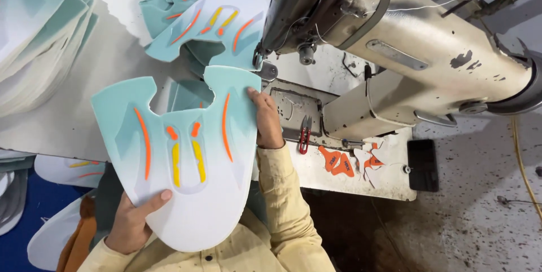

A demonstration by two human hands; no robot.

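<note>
I hold a flat shoe-upper piece [186, 153], pale teal fading to white, with orange and yellow stripes. My left hand [131, 224] grips its lower left edge, thumb on top. My right hand [265, 119] pinches its right edge, close to the needle area [261, 60] of a beige industrial sewing machine [406, 63]. The piece's upper right corner reaches just under the machine's head. Another matching upper [217, 26] lies behind it on the table.
Stacks of the same teal pieces [39, 29] sit at the left and top. Red thread snips [305, 134] and small orange cut pieces [339, 162] lie on the white table [316, 173]. A black pedal-like box [423, 165] rests on the speckled floor.
</note>
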